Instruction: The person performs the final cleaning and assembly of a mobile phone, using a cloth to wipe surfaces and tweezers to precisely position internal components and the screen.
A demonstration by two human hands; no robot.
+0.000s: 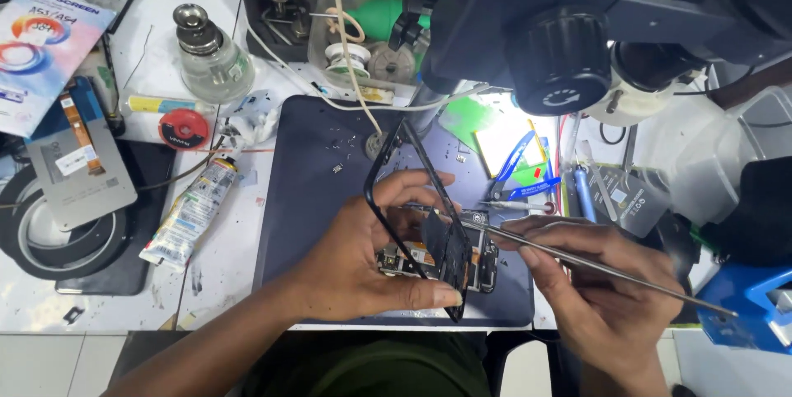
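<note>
Over at the far left of the desk (223, 281), a printed screen box (37, 50) is lying beside a grey flat panel with an orange flex strip (78, 162), and a roll of black tape (49, 232) is sitting nearer the person. Moving right, a glass bottle with a metal cap (210, 54), a red tape disc (183, 128) and a squeezed glue tube (191, 211) are resting just off the dark work mat (322, 199).

On the mat, the left hand (363, 257) is gripping a black phone frame (417, 215), tilting it up on its near edge, with the thumb along the bottom and the fingers (412, 185) curled over the far side. The opened phone body with its exposed board (437, 258) is lying flat beneath and behind it.

Further right, the right hand (598, 290) is pinching long metal tweezers (577, 258), the tip touching near the frame's inner edge. As a judgement, the frame is being worked free or cleaned at that edge; the next move calls for a steady tip and a light hold, since the frame looks thin.

Blue-handled tools (528, 174) are lying further right, under the microscope head (569, 34).
</note>
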